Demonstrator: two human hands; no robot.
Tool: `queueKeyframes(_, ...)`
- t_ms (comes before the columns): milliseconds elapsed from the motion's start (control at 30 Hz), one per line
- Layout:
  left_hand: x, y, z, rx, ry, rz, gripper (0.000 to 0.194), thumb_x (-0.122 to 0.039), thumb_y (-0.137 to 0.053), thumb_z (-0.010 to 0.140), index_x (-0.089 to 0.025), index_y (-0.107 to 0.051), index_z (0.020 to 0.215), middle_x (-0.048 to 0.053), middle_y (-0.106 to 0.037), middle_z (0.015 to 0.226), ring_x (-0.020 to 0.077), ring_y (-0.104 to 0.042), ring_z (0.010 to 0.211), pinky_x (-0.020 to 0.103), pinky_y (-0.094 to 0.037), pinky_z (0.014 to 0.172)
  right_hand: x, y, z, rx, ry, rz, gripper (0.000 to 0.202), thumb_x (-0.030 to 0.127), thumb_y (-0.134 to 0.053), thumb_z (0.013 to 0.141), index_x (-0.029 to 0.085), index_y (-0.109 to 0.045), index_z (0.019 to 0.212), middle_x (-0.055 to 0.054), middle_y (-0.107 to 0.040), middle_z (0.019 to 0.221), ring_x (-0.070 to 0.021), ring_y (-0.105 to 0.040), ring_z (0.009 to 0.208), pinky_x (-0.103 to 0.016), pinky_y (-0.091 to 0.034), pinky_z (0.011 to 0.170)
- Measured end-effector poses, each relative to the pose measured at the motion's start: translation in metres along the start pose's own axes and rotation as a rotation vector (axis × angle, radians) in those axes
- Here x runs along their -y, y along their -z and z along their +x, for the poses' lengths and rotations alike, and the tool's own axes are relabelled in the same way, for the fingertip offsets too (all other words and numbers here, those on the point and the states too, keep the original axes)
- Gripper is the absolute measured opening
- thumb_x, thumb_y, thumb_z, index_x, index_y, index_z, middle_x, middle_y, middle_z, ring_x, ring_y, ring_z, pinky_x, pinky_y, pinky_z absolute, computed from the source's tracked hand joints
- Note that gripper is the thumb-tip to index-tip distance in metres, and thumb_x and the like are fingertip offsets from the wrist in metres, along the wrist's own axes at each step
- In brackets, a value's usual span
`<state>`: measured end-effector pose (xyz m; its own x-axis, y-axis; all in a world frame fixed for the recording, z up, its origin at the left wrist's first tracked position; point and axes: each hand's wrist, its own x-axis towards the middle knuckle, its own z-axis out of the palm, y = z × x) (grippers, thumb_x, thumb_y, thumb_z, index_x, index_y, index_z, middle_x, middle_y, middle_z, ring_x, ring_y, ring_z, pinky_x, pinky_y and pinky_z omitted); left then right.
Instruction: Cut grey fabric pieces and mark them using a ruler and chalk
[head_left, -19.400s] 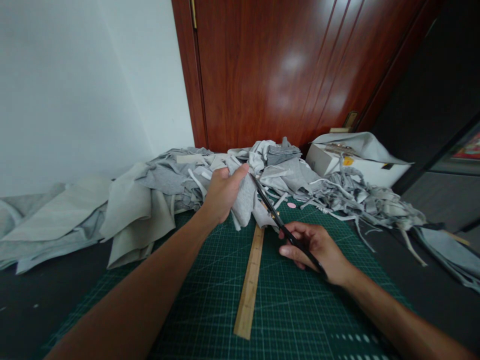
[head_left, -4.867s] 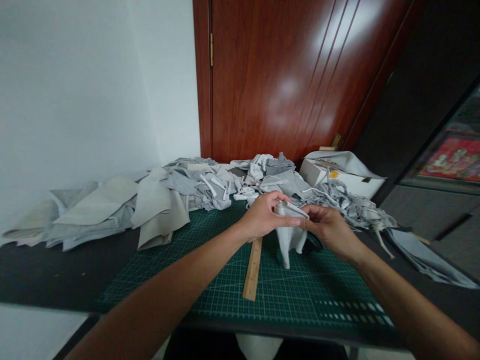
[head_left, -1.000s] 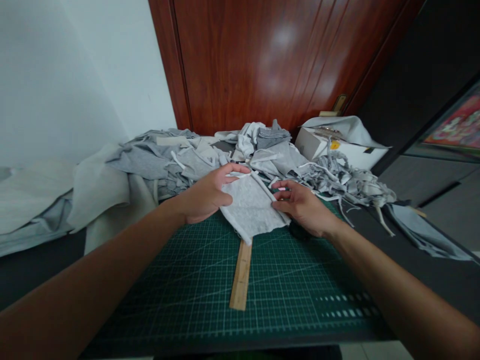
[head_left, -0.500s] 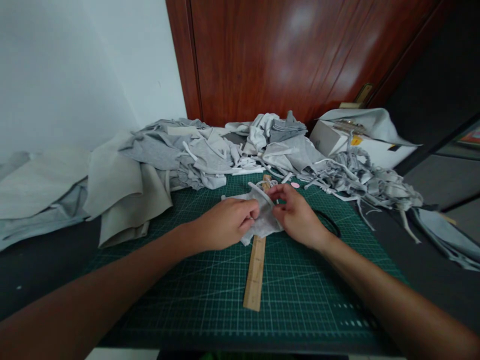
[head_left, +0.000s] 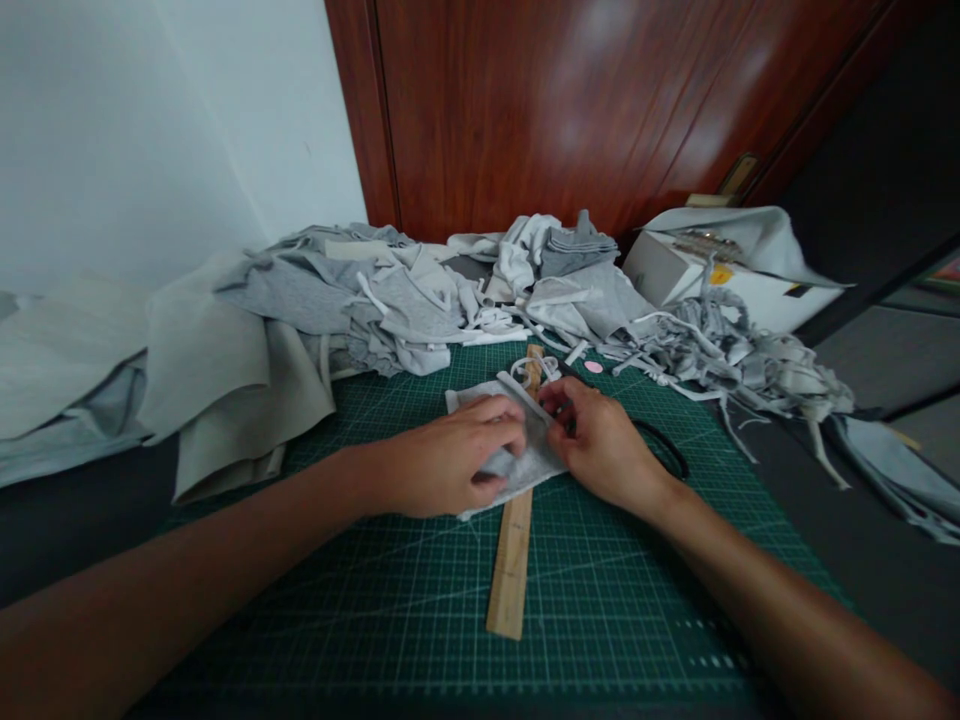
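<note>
A small light grey fabric piece (head_left: 534,458) lies across a wooden ruler (head_left: 511,575), with a narrow raised band along its right part. My left hand (head_left: 450,462) rests over the left side of the cloth, its fingers slightly bent and the thumb apart, gripping nothing. At the right edge, thumb and fingers of my right hand (head_left: 604,445) pinch the fabric by the band; the exact contact is partly hidden. Just beyond the cloth, a thin white cord (head_left: 549,366) lies looped over the ruler's far end.
A green cutting mat (head_left: 375,610) covers the work surface. Heaped grey cloth (head_left: 412,290) lines the back, and tangled strips (head_left: 765,370) lie at right. There is a white box (head_left: 675,270) behind them. A black cord-like loop (head_left: 671,445) and pink disc (head_left: 593,367) are near my right hand.
My left hand has loosened from a closed grip and spread over the fabric, which now lies flatter. My right hand stays at the right edge. The view has shifted slightly.
</note>
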<state>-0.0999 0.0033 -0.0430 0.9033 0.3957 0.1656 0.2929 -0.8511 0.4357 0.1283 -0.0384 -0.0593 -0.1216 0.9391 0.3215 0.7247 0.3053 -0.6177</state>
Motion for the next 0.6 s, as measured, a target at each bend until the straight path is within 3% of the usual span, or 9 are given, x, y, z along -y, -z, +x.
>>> queueKeyframes(133, -0.014, 0.010, 0.019, 0.141, 0.147, 0.116, 0.031, 0.000, -0.063, 0.072, -0.018, -0.062, 0.096, 0.010, -0.061, 0.118, 0.0260, -0.063, 0.111, 0.037, -0.052, 0.098, 0.004, -0.001, -0.002, 0.040, 0.023, -0.062, 0.034, -0.003, -0.058, 0.077, 0.019, -0.061, 0.103, -0.004, -0.069, 0.088, -0.0202, -0.064, 0.076, -0.032, -0.047, 0.069)
queueKeyframes(200, -0.022, 0.015, 0.032, 0.202, 0.308, 0.238, 0.017, -0.003, -0.061, 0.079, -0.016, -0.063, 0.089, 0.012, -0.063, 0.111, 0.0265, -0.065, 0.104, 0.037, -0.054, 0.092, 0.007, -0.002, -0.003, 0.062, 0.031, -0.084, 0.032, -0.002, -0.059, 0.078, 0.017, -0.062, 0.103, -0.003, -0.067, 0.085, -0.0189, -0.061, 0.072, -0.031, -0.045, 0.065)
queueKeyframes(267, -0.028, 0.017, 0.043, 0.204, 0.344, 0.264, 0.012, -0.007, -0.057, 0.087, -0.015, -0.065, 0.092, 0.012, -0.064, 0.104, 0.0261, -0.067, 0.096, 0.038, -0.055, 0.087, 0.009, -0.003, -0.004, 0.077, 0.037, -0.102, 0.031, -0.003, -0.059, 0.079, 0.015, -0.063, 0.104, -0.003, -0.066, 0.085, -0.0179, -0.059, 0.069, -0.030, -0.043, 0.063)
queueKeyframes(367, -0.029, 0.014, 0.044, 0.200, 0.319, 0.265, 0.012, -0.010, -0.059, 0.089, -0.015, -0.067, 0.098, 0.011, -0.063, 0.102, 0.0265, -0.067, 0.096, 0.038, -0.054, 0.089, 0.009, -0.002, -0.005, 0.097, 0.036, -0.121, 0.031, -0.002, -0.059, 0.081, 0.013, -0.064, 0.107, -0.003, -0.066, 0.084, -0.0172, -0.058, 0.067, -0.030, -0.042, 0.062)
queueKeyframes(500, -0.018, 0.010, 0.019, 0.107, 0.163, 0.191, 0.013, -0.017, -0.069, 0.086, -0.017, -0.064, 0.098, 0.011, -0.060, 0.116, 0.0287, -0.061, 0.115, 0.043, -0.050, 0.104, 0.011, 0.003, -0.011, 0.059, 0.024, -0.164, 0.029, 0.002, -0.059, 0.085, 0.011, -0.065, 0.112, -0.004, -0.066, 0.083, -0.0191, -0.062, 0.070, -0.031, -0.045, 0.066)
queueKeyframes(600, -0.006, 0.013, -0.002, 0.071, 0.101, 0.073, 0.032, -0.013, -0.070, 0.081, -0.018, -0.066, 0.113, 0.010, -0.060, 0.125, 0.0285, -0.057, 0.125, 0.044, -0.046, 0.113, 0.025, 0.007, -0.024, 0.005, 0.130, -0.197, 0.012, 0.013, -0.062, 0.093, 0.014, -0.066, 0.104, -0.006, -0.068, 0.087, -0.0207, -0.064, 0.077, -0.033, -0.046, 0.072)
